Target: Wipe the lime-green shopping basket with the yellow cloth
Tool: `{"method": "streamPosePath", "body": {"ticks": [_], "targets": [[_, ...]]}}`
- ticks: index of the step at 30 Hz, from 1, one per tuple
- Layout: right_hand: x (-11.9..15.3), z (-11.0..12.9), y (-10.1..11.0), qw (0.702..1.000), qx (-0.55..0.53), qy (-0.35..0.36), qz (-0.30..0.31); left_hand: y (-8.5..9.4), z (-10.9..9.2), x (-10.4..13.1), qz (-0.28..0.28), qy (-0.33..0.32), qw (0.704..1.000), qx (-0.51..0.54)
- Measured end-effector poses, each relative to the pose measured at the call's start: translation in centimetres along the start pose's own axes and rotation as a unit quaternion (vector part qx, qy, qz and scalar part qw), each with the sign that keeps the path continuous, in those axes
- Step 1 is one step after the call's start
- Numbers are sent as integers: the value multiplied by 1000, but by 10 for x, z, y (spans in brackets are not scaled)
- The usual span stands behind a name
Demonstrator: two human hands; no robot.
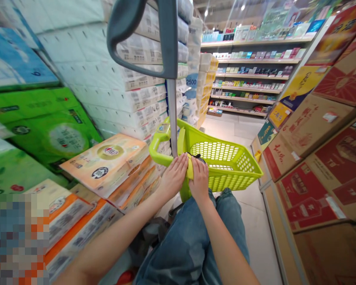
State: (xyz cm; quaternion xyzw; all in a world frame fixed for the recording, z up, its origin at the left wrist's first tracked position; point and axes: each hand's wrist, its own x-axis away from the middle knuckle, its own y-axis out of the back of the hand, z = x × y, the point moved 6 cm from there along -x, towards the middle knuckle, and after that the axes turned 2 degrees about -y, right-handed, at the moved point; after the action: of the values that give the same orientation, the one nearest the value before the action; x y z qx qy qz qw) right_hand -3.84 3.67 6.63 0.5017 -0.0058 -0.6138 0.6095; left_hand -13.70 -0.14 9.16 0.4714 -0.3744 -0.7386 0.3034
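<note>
In the head view a lime-green shopping basket (234, 156) with perforated sides stands before my knees, a tall pull handle (170, 43) with a grey grip rising from it. A folded yellow cloth (190, 169) lies over its near rim, between my hands. My left hand (175, 174) presses on the cloth and rim from the left, fingers together. On the other side, my right hand (199, 178) is closed around the cloth, its fingertips over the rim. A small black item (198, 157) shows just behind my right fingers; its kind is unclear.
White tissue packs (106, 79) are stacked high on the left, with orange tissue packs (106, 162) below. Red and brown cartons (311, 186) line the right side. Stocked shelves (255, 75) stand at the back, beyond the tiled floor (240, 126).
</note>
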Motion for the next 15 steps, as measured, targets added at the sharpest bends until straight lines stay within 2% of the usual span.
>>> {"method": "streamPosePath", "body": {"ticks": [4,7,11,15], "targets": [[12,-3,6,1000,0,22,15,11,-10,8,-1,16,1000,0],[21,-20,12,999,15,20,19,13,-19,9,13,31,999,-4],[31,-69,26,999,36,-11,4,12,-24,9,28,32,999,1],[28,-119,40,998,50,-31,-2,8,-20,11,14,30,999,8]]}}
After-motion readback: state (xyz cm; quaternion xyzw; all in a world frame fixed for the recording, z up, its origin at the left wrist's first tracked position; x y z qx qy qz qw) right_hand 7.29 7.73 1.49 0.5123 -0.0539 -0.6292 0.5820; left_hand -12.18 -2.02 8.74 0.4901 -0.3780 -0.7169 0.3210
